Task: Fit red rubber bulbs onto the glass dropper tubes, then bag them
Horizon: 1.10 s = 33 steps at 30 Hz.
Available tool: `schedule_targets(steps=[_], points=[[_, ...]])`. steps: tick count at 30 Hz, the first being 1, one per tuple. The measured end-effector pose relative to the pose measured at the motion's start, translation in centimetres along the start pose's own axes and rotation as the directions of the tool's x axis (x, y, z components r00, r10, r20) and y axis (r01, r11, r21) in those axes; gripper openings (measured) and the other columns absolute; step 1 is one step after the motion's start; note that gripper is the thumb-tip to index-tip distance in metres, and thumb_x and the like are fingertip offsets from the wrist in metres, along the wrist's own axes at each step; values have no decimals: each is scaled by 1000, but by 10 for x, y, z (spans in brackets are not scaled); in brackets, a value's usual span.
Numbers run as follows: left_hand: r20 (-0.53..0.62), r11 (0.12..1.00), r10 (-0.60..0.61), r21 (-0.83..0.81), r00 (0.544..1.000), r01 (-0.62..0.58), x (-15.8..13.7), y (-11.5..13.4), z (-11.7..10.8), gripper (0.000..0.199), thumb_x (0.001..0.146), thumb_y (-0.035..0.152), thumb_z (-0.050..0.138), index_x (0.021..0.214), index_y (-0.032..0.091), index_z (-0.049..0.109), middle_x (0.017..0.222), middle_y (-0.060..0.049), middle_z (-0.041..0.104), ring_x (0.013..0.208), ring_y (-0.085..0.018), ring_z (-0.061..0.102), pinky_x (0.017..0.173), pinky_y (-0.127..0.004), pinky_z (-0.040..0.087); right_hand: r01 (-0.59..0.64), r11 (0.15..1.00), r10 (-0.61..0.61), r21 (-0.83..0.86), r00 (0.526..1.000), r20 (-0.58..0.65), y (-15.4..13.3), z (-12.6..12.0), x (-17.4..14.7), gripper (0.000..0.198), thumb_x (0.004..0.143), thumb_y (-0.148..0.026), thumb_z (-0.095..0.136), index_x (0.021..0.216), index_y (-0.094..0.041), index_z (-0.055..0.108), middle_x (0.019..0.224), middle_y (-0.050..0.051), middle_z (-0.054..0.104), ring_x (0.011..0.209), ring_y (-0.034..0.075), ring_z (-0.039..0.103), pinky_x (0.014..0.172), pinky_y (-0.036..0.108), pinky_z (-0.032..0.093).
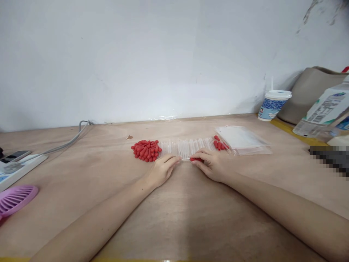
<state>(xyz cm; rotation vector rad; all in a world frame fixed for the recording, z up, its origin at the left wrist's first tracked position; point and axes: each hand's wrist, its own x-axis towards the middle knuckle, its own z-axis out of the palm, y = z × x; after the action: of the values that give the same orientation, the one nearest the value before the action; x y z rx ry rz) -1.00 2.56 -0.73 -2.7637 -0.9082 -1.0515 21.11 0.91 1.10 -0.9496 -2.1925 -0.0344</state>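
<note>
My left hand [163,170] is closed on one end of a thin clear dropper tube [185,159], low over the table. Between the fingers of my right hand [214,164] is a red rubber bulb [195,159], which meets the tube's other end. Just behind my hands lies a row of clear dropper tubes [188,145], side by side. A pile of red rubber bulbs [145,150] sits left of the row. To its right are several red bulbs [219,144], at least one with a tube attached.
Clear plastic bags [240,138] lie flat at right. Farther right stand a lidded paper cup [272,105] with a straw, a plastic bottle [324,109] and a grey-brown bin [302,91]. At left are a power strip [27,167], a grey cable [65,145] and a pink fan [19,199].
</note>
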Motion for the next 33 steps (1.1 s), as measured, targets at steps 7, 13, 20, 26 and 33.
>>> schedule_targets(steps=[7,13,20,26,33], points=[[-36,994,103,-22,994,-103,-2,-4,3,28,85,9,41,108,15,56,95,-8,63,83,-15,61,70,-27,53,54,998,-53,39,998,-39,5,7,-1,10,80,-19,56,85,-18,65,81,1,67,64,9,58,59,19,45],[-56,988,151,-18,987,-152,-2,-4,4,29,83,6,43,107,14,57,90,-8,65,80,-14,61,68,-25,53,95,993,-92,73,995,-43,6,7,-2,15,84,-19,49,87,-18,64,80,2,67,66,10,59,59,19,45],[-23,984,174,41,984,-173,-3,-5,2,31,82,4,40,107,13,57,88,-9,64,76,-14,61,64,-25,53,168,985,-165,39,984,-68,3,4,-2,14,83,-17,51,86,-17,64,78,3,67,63,9,59,58,17,45],[-12,982,183,41,983,-183,-2,-4,2,30,82,5,41,106,12,58,86,-8,64,75,-14,61,64,-25,53,209,978,-206,31,976,-68,5,5,-3,13,83,-16,50,86,-16,63,76,3,66,63,9,59,59,18,45],[25,973,200,115,979,-201,-2,-2,1,28,84,5,40,105,12,57,90,-9,64,78,-15,61,65,-26,53,268,963,-268,-10,960,-75,18,23,-10,17,86,-20,46,90,-16,62,78,6,64,69,13,58,63,24,47]])
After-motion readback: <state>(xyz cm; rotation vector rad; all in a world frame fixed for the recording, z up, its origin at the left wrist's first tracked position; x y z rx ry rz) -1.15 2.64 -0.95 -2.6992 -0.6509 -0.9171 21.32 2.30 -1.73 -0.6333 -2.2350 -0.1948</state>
